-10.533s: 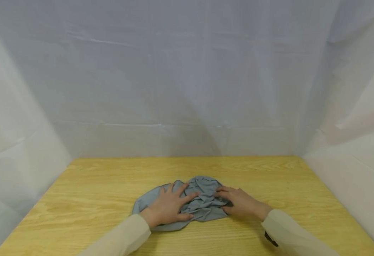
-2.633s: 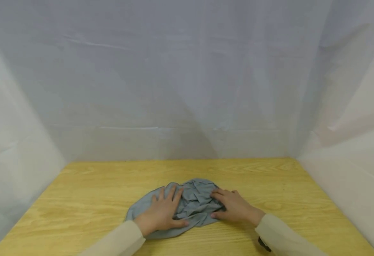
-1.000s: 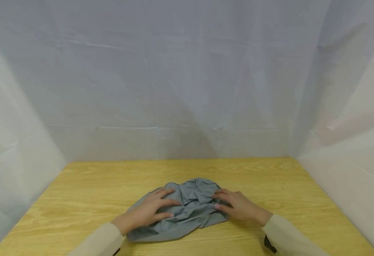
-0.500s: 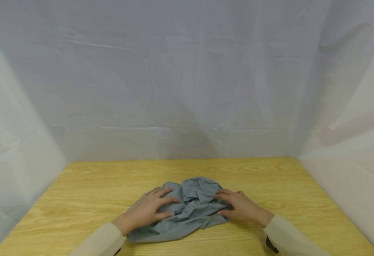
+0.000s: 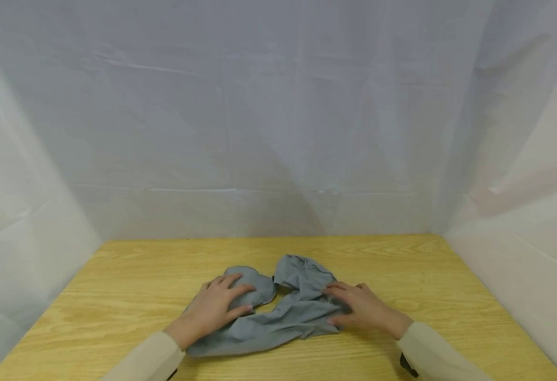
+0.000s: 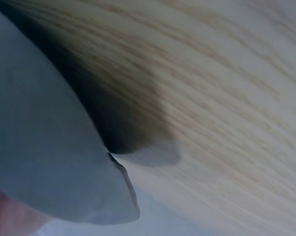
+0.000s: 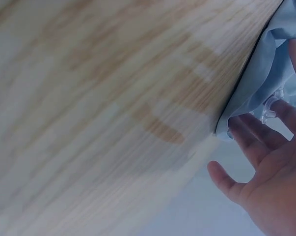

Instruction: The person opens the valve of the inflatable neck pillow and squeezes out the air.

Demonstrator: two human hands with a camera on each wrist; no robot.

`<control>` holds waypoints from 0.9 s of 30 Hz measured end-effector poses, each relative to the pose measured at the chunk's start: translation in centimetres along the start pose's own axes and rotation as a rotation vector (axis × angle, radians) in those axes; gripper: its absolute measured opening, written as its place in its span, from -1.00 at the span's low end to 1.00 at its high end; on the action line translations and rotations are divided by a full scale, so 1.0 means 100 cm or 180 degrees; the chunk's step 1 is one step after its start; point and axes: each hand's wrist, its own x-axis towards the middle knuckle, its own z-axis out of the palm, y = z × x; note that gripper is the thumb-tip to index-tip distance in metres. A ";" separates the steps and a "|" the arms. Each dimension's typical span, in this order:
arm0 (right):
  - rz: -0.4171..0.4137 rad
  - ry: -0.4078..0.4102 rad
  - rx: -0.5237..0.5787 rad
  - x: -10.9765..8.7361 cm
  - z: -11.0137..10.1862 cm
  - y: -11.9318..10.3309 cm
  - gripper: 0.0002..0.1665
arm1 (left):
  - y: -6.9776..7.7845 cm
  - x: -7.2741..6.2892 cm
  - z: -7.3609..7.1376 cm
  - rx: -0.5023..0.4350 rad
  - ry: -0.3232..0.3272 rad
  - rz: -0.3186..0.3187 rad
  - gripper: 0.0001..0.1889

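Note:
A crumpled grey-blue cloth [image 5: 302,312] lies on the wooden table between both hands, and a gap in its middle bares the wood. My left hand [image 5: 209,309] rests on the cloth's left part, fingers extended over a rounded, dark-edged flap. My right hand [image 5: 366,309] holds the right side, thumb nearest me. The right wrist view shows the right hand's thumb and fingers [image 7: 251,140] about a fold of cloth [image 7: 258,83], close to a small clear plastic piece [image 7: 270,105]. In the left wrist view, smooth grey-blue material [image 6: 49,128] covers most of the left hand.
The wooden table [image 5: 140,275] runs back to a pale plastic sheet [image 5: 259,132]. Similar sheets hang along the left [image 5: 21,211] and right [image 5: 521,201] sides. Beige sleeves [image 5: 149,357] reach in from the front.
Earlier, the left hand lay spread flat on the bunched cloth; it has turned and shifted left. The cloth's left flap has parted from the right bunch, opening a gap. The right hand barely moved.

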 end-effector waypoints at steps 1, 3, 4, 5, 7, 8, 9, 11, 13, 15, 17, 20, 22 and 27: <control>0.0002 0.0003 0.0001 0.000 0.000 0.001 -0.23 | -0.001 0.000 0.000 0.0045 0.0015 -0.0044 -0.54; -0.0019 0.0025 -0.0026 -0.001 0.000 0.001 -0.22 | -0.002 0.000 0.001 0.0127 0.0045 -0.0103 -0.53; -0.0027 0.0041 -0.0039 -0.001 0.000 0.001 -0.21 | -0.002 0.000 0.001 0.0166 0.0062 -0.0107 -0.53; -0.0042 0.0056 -0.0042 -0.001 -0.001 0.000 -0.21 | -0.003 -0.001 0.001 0.0209 0.0094 -0.0091 -0.52; -0.0092 0.0099 -0.0067 -0.001 -0.001 0.000 -0.21 | -0.004 -0.002 0.001 0.0280 0.0187 0.0022 -0.53; -0.0109 0.0113 -0.0063 -0.001 -0.001 0.000 -0.22 | -0.005 -0.003 0.001 0.0323 0.0259 0.0136 -0.53; -0.0133 0.0129 -0.0052 -0.001 0.000 0.000 -0.23 | -0.006 -0.005 0.002 0.0372 0.0328 0.0278 -0.53; -0.0181 0.0159 -0.0029 -0.001 0.000 0.000 -0.24 | -0.010 -0.008 0.002 0.0493 0.0459 0.0615 -0.54; -0.0241 0.0200 -0.0022 -0.001 0.000 0.001 -0.25 | -0.014 -0.011 0.002 0.0581 0.0563 0.0953 -0.54; -0.0319 0.0232 -0.0034 0.000 0.001 0.002 -0.27 | -0.017 -0.013 0.003 0.0629 0.0601 0.1191 -0.54; -0.0383 0.0236 -0.0054 0.000 0.001 0.002 -0.28 | -0.020 -0.015 0.004 0.0619 0.0591 0.1287 -0.54; -0.0414 0.0149 -0.0006 0.000 0.000 0.002 -0.29 | -0.022 -0.016 0.005 0.0606 0.0539 0.1227 -0.53; -0.0379 0.0052 0.0069 0.000 0.000 0.002 -0.28 | -0.023 -0.017 0.005 0.0637 0.0490 0.1116 -0.52; -0.0270 -0.0120 0.0151 -0.001 -0.002 0.001 -0.23 | -0.024 -0.017 0.005 0.0788 0.0499 0.0859 -0.52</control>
